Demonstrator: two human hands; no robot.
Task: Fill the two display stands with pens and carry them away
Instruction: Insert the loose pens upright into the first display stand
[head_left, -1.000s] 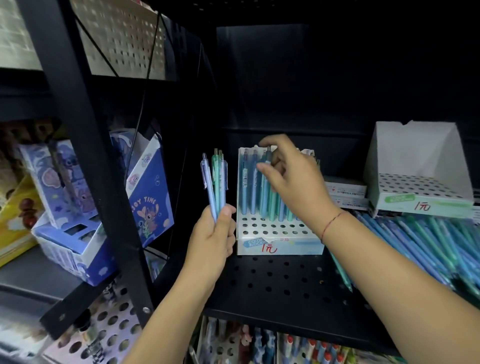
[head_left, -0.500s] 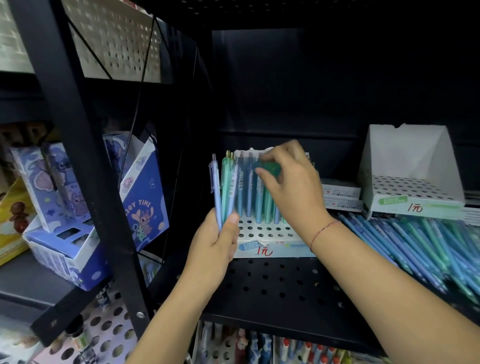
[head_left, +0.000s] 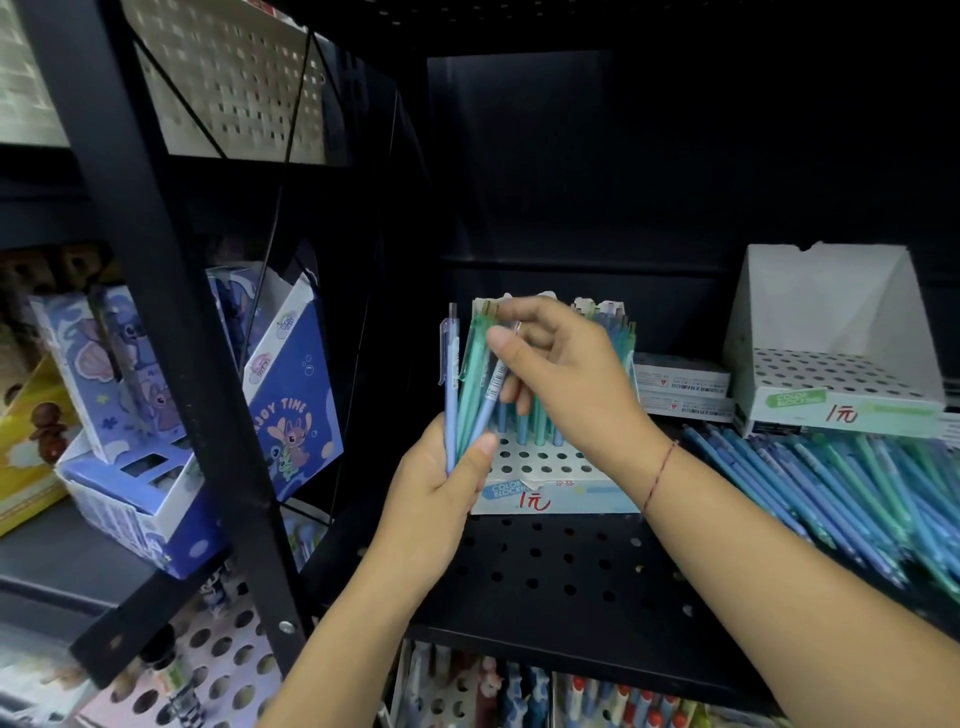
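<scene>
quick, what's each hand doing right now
Left hand: closed around a bunch of pens.
Right hand: fingers pinching one blue pen from that bunch.

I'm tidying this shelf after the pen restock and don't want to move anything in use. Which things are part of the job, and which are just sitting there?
In use:
- left hand gripping a bunch of pens
- right hand pulling one out
- part-filled stand
- empty stand
- loose pens

Just there:
- cartoon boxes
- flat white boxes
</scene>
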